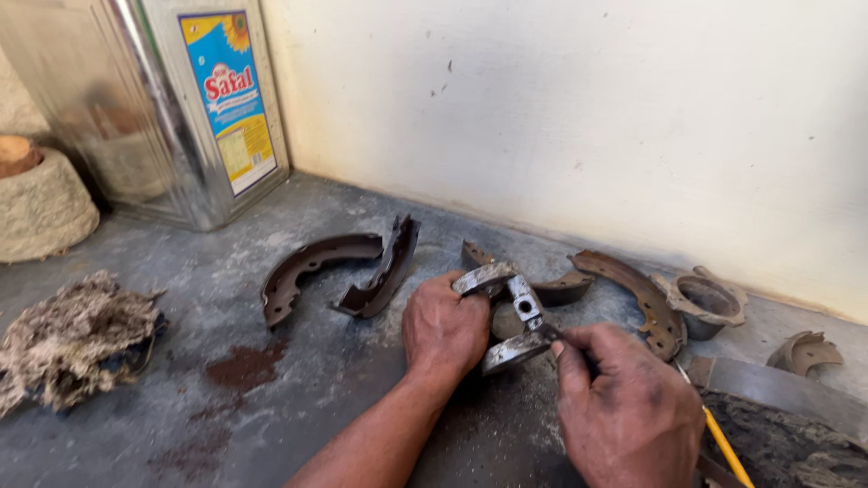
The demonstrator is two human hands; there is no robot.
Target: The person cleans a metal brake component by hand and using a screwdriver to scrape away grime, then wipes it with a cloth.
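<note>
My left hand (443, 327) grips a curved, worn brake shoe (499, 316) held upright over the grey floor, with a small silver cylinder part (524, 303) set across its open side. My right hand (628, 411) closes on a thin tool with a yellow handle (723, 445), whose tip touches the lower end of that shoe. Two more rusty brake shoes (312, 267) (384, 271) lie to the left on the floor. Another pair (646, 298) (551, 287) lies just behind the hands.
A large shiny metal tin with a blue and yellow label (181, 99) stands at the back left against the cream wall (588, 117). A fibrous rag wad (72, 339) lies at left. A rusty round hub part (705, 305) and a metal fragment (805, 351) lie at right.
</note>
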